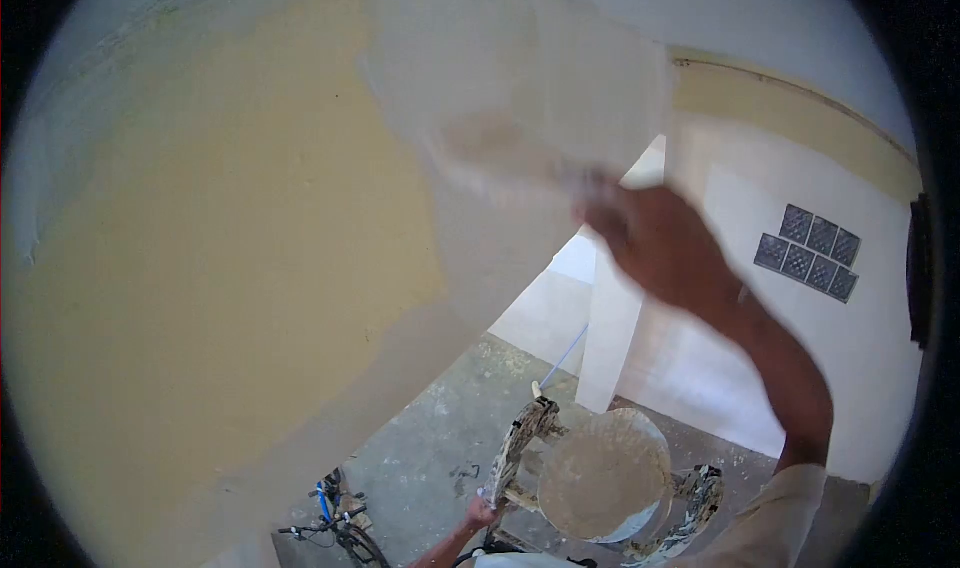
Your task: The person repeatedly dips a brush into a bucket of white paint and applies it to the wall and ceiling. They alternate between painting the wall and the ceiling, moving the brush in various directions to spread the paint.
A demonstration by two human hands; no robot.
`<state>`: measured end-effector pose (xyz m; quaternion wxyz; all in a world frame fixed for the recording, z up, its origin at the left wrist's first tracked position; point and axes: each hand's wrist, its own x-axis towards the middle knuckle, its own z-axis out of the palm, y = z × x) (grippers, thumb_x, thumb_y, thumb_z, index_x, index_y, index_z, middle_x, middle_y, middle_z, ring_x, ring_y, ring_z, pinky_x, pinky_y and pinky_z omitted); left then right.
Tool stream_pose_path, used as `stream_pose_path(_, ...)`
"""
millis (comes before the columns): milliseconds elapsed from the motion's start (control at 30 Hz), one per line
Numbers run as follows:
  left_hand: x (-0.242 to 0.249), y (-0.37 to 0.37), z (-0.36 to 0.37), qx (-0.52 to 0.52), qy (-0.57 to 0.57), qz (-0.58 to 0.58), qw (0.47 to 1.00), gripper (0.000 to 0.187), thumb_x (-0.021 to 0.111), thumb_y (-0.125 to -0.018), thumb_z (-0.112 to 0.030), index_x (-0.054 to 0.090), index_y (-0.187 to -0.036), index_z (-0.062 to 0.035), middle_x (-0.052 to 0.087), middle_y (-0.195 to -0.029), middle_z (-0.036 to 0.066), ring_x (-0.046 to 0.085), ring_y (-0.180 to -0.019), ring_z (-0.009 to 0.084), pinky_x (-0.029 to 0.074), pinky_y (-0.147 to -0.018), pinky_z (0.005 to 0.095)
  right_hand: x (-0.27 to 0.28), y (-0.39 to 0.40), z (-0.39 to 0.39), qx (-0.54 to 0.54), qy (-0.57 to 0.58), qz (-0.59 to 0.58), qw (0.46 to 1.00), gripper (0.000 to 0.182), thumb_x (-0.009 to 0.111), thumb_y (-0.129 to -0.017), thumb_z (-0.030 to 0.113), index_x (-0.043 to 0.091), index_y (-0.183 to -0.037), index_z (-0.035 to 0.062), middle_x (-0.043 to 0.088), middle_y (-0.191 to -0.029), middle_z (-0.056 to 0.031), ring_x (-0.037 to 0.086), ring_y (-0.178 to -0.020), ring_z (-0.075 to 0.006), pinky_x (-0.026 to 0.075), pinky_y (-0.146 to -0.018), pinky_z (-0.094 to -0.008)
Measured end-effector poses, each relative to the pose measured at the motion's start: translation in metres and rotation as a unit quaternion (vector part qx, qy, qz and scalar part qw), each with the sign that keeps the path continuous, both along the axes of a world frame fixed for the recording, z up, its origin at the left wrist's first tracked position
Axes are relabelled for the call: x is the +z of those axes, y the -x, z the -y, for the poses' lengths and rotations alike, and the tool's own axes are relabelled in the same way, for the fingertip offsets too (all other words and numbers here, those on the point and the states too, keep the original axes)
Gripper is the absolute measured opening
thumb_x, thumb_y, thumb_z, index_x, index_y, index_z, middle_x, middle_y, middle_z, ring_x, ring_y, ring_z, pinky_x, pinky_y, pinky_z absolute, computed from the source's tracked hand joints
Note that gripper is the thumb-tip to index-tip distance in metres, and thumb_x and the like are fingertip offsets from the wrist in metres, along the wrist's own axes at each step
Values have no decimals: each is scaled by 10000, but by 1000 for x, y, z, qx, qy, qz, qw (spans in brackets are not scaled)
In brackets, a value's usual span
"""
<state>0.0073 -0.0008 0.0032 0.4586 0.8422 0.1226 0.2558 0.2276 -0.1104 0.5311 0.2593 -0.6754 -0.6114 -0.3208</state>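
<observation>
My right hand (665,248) is raised at the wall, its fingers closed around the handle of a paintbrush (490,148). Motion smears the brush, and its broad head lies over a greyish-white painted stretch of the yellow wall (250,218). Low in the view, my left hand (482,513) is closed on the side of a paint-splattered frame (515,448), which may be a ladder; its fingers are small and partly hidden. Between the frame's two sides sits a round bucket (605,476) with a tan surface, seen from above.
A bicycle (345,528) stands on the concrete floor (420,458) far below. A white pillar (612,328) rises beyond the wall's edge. Dark patterned vent blocks (808,253) are set in the far wall. A blue pole (565,356) leans near the pillar.
</observation>
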Motion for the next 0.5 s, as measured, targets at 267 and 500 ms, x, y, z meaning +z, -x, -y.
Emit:
stream_pose_path(267, 14, -3, 3, 42, -75, 5, 996, 306, 520, -712, -226, 519, -967, -57, 560, -912, 128, 522, -839, 298, 416, -697, 354, -153, 16, 35, 41, 275, -157, 948, 340, 421, -807, 265, 446, -1103, 100, 540, -630, -137, 547, -542, -272, 443, -502, -387)
stream_pose_path(500, 10, -2, 8, 19, 171, 13, 985, 273, 507, -709, -177, 520, -946, -42, 559, -901, 127, 526, -833, 274, 411, -708, 326, -157, 0, 79, 59, 179, -342, 920, 360, 470, -784, 278, 462, -1076, 68, 554, -645, -160, 552, -578, -296, 433, -554, -354)
